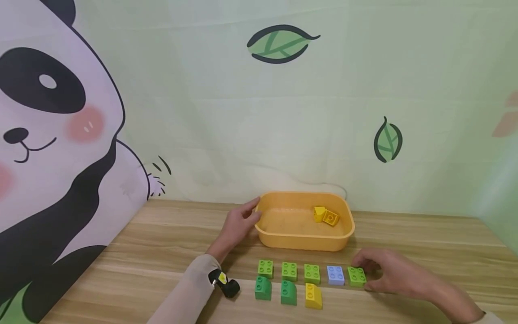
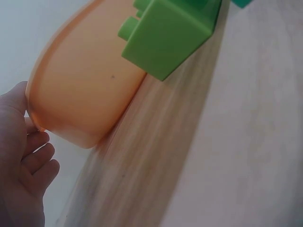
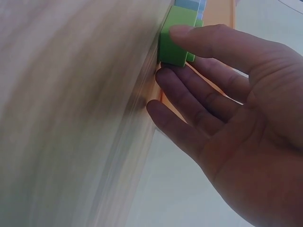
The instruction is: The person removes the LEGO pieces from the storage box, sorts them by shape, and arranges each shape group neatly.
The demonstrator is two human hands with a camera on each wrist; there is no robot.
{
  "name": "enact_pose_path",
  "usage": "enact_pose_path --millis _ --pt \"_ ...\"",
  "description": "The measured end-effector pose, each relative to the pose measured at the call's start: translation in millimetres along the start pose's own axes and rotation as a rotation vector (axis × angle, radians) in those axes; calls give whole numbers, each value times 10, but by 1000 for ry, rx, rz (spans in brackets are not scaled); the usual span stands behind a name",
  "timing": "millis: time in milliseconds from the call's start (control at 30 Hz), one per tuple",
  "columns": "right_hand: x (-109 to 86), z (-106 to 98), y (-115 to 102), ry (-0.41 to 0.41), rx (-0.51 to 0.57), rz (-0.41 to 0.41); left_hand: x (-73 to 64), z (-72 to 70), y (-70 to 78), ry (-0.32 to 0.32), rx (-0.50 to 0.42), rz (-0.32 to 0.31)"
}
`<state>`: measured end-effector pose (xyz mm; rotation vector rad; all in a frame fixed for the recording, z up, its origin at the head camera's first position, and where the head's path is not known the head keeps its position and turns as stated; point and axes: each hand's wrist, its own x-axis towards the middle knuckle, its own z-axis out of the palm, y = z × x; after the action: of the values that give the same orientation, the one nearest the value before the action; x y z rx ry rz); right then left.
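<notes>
At the left end of an orange plastic bin, my left hand grips the rim; the left wrist view shows thumb and fingers at its edge. My right hand pinches a light green building block between thumb and fingers, at the right end of the back row. Beside that block stands a light blue block, followed leftward by three more light green blocks. Two yellow blocks lie inside the bin, towards its right end.
A front row holds two dark green sloped blocks and one yellow sloped block, close before the back row. The wooden table meets a printed panda backdrop behind the bin. A black wrist device sits on the left sleeve.
</notes>
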<state>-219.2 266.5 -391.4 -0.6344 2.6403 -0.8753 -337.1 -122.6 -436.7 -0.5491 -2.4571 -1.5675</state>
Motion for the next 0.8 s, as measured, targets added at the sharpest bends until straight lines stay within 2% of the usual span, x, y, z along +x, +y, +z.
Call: enact_pose_path --millis 233,400,500,667,800 --pt "-27 -21 -1 6 10 -40 3 -7 -7 -1 5 -8" --pt "-64 -60 -37 35 33 19 1 -7 -2 1 -2 -1" --pt "-70 -105 -61 61 31 24 1 -6 -3 0 -1 3" --pt "-57 -171 -92 144 -10 -97 2 -7 10 -5 -6 -8" --pt "-11 -208 -143 254 -52 -169 3 -1 7 -5 -13 -12"
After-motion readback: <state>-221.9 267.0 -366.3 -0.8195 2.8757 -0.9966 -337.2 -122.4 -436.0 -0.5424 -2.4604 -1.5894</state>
